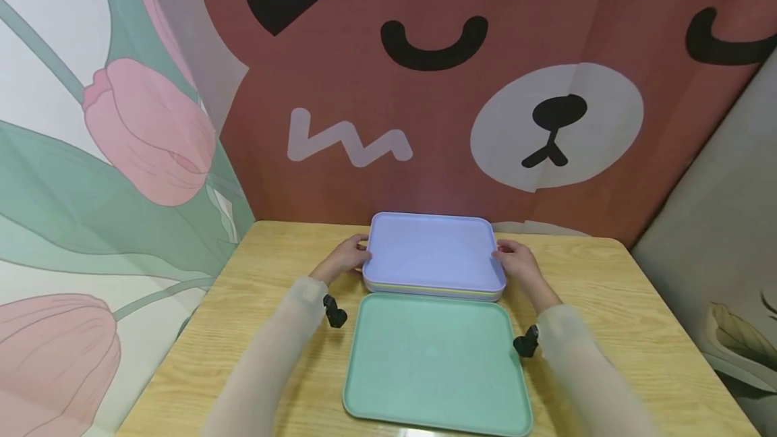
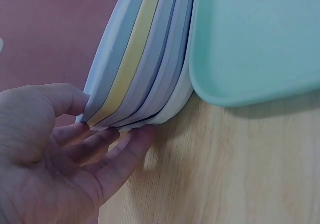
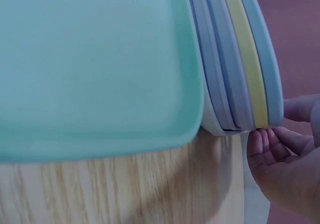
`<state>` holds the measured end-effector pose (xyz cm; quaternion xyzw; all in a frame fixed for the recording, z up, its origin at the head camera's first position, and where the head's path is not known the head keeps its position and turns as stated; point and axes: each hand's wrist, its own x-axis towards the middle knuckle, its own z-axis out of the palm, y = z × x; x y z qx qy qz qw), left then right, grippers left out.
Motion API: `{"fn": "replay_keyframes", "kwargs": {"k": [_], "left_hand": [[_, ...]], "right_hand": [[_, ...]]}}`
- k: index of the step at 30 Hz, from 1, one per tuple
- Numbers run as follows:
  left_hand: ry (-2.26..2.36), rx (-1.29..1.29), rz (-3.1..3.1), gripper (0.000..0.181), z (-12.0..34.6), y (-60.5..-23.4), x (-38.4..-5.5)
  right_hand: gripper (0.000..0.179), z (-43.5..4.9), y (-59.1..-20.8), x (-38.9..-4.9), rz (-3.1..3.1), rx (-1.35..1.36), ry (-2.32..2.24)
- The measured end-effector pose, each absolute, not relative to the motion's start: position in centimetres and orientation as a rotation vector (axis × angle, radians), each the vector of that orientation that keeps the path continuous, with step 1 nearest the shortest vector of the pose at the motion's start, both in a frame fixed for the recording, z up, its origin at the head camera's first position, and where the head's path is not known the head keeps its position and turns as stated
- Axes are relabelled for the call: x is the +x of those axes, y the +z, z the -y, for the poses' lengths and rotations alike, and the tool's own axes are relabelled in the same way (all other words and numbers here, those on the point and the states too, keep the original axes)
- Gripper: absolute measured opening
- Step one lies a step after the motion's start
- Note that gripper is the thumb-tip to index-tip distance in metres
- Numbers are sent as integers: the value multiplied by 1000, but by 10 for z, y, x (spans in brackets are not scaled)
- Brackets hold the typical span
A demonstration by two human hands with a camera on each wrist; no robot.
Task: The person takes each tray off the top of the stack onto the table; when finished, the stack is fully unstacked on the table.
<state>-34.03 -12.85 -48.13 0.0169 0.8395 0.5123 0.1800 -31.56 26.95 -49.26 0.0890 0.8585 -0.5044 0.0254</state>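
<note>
A stack of trays (image 1: 432,251) sits toward the back of the wooden table, its top tray lavender-blue. From the side, a yellow rim (image 2: 127,59) shows just under the top one, with several lavender rims and a white one below. My left hand (image 1: 347,256) holds the stack's left end, thumb at the top rim and fingers spread down the side. At the right end, my right hand (image 1: 516,260) grips the upper trays, its curled fingers (image 3: 272,141) at the yellow and blue rims. A mint green tray (image 1: 437,363) lies flat right in front of the stack, between my forearms.
The wooden table (image 1: 291,356) extends to both sides of the trays. Behind its far edge hangs a brown curtain (image 1: 340,187) with a bear face, and a floral curtain (image 1: 146,241) hangs at the left. A grey surface (image 1: 716,208) borders the right side.
</note>
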Motion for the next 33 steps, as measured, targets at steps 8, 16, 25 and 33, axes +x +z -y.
{"fn": "replay_keyframes", "kwargs": {"k": [8, 16, 25, 33], "left_hand": [[1436, 37, -2427, 59, 129, -489, -342], [1391, 8, -2490, 61, 126, -484, -343], [1457, -12, -2465, 60, 127, -482, -344], [1498, 22, -2489, 58, 128, -472, -346]], "right_hand": [[50, -263, -500, -319, -2695, 316, -1497], [52, -262, -495, -320, -2662, 311, -1460], [52, -262, -494, -317, -2663, 312, -1465], [48, -264, -496, -319, -2647, 323, -1511]]}}
